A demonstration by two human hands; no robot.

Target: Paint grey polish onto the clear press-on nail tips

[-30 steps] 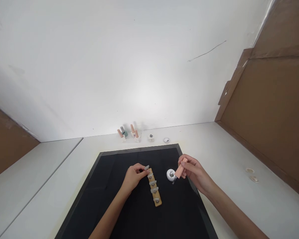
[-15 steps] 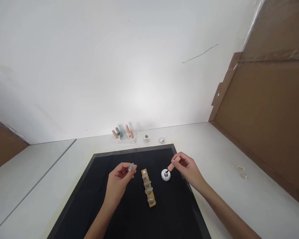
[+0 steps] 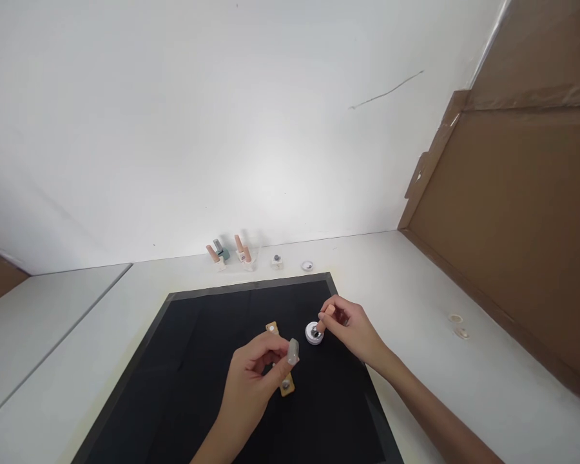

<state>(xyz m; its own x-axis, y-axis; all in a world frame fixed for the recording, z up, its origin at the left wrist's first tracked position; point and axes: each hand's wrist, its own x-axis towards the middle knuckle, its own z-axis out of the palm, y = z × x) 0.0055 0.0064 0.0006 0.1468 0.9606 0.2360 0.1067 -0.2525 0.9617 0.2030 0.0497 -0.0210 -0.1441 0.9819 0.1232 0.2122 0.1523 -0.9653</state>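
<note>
My left hand (image 3: 256, 377) is raised over the black mat (image 3: 193, 361) and pinches a pale translucent nail tip (image 3: 293, 352) between thumb and fingers. Behind it lies a wooden nail-tip holder strip (image 3: 272, 329), mostly hidden by the hand. My right hand (image 3: 350, 328) grips a peach brush cap (image 3: 325, 317) and dips its brush into a small round white polish pot (image 3: 314, 334) standing on the mat just right of the strip.
Several small polish bottles (image 3: 227, 251), a small jar (image 3: 277, 260) and a lid (image 3: 308, 265) stand along the white wall. Two small round discs (image 3: 458, 325) lie on the white table at right. A brown cardboard panel (image 3: 512, 193) rises on the right.
My left hand lifted a nail tip off the strip and brought it nearer to me, in front of the strip. My right hand lowered the brush into the pot.
</note>
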